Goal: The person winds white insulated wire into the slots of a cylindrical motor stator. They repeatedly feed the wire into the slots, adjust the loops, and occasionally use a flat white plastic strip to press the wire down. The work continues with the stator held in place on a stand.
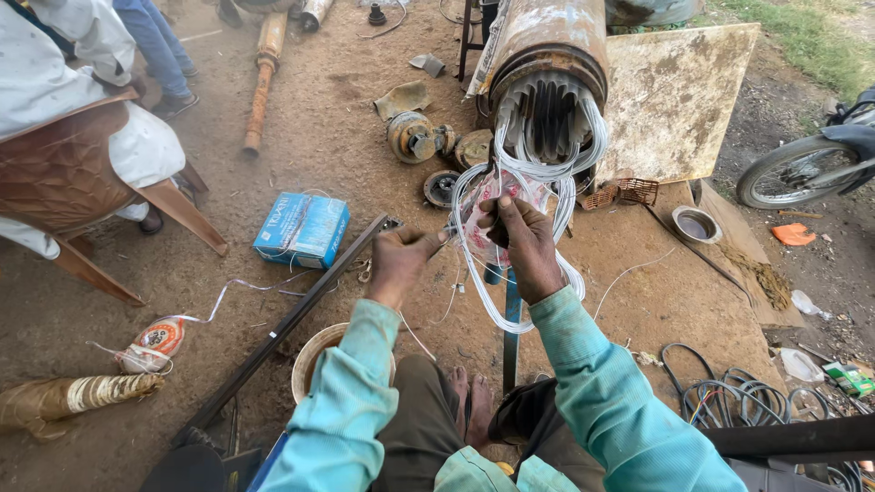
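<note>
The right hand (pixel 527 244) is closed around the white wire loops (pixel 538 173) hanging toward six o'clock from the rusty motor stator (pixel 547 55) at twelve, nearer them than the left hand (pixel 401 260), which pinches a thin strand at nine o'clock.

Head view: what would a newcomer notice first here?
The rusty motor at top centre, with white wire loops spilling from its open end. Just below, the left hand and right hand grip those loops. A blue box lies on the dirt to their left.
</note>
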